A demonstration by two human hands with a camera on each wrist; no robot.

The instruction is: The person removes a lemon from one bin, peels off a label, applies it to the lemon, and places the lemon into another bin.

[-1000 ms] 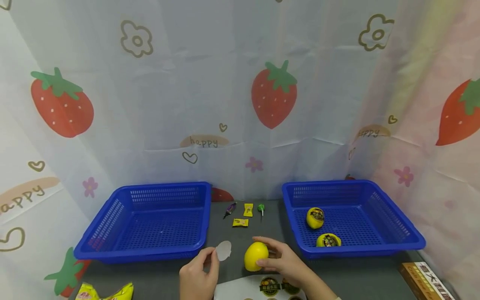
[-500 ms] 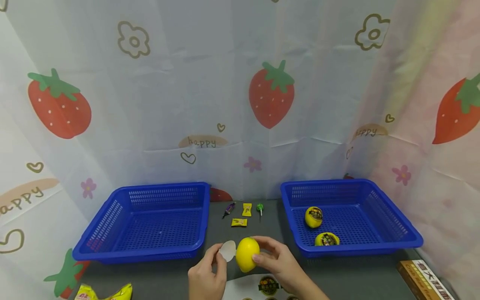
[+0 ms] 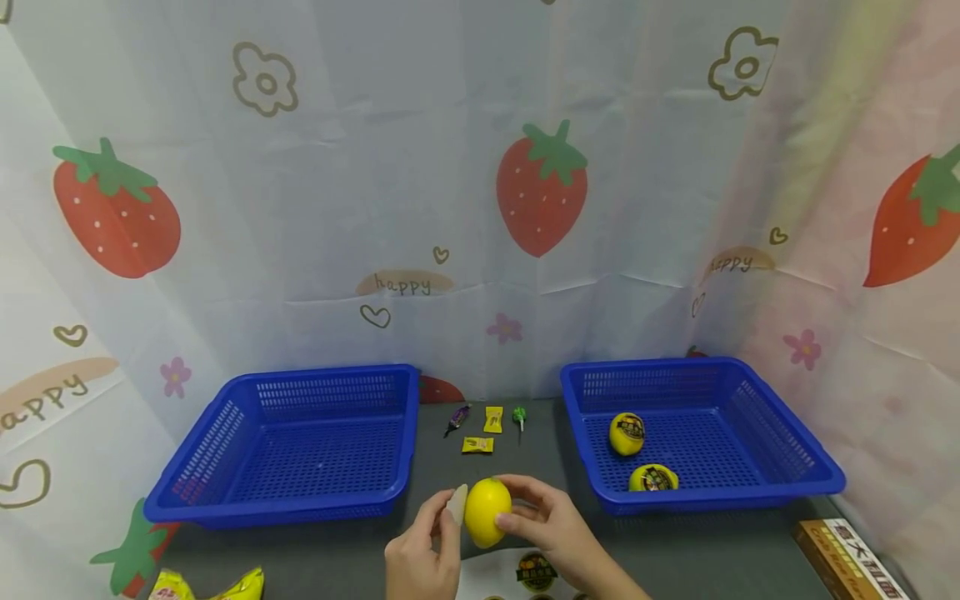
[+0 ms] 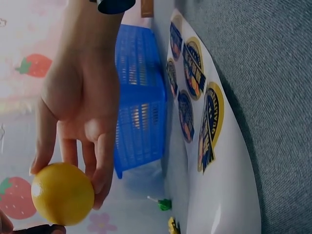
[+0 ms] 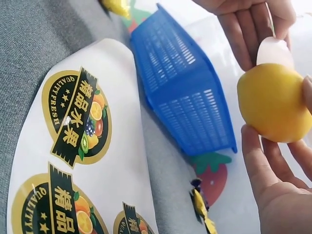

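Note:
My right hand (image 3: 551, 529) holds a yellow lemon (image 3: 487, 512) between thumb and fingers, raised over the near side of the table. To its left, my left hand (image 3: 423, 550) pinches an oval sticker (image 3: 457, 503) between thumb and finger. The sticker's pale back faces the lemon; in the right wrist view the sticker (image 5: 274, 51) meets or nearly meets the lemon's skin, I cannot tell which. Below the hands lies a white sheet of stickers (image 4: 219, 190) with black-and-gold fruit labels, one end bending upward.
A blue basket (image 3: 281, 510) stands at left. The right blue basket (image 3: 727, 498) holds two labelled lemons (image 3: 627, 434). Between them lie wrapped candies (image 3: 477, 445) and a green lollipop (image 3: 520, 414). A brown box (image 3: 836, 562) is at far right, a yellow packet (image 3: 240, 586) at front left.
Both hands have come together: the left moved right with the sticker, the right moved left with the lemon. The sticker has turned nearly edge-on to the head camera, beside the lemon.

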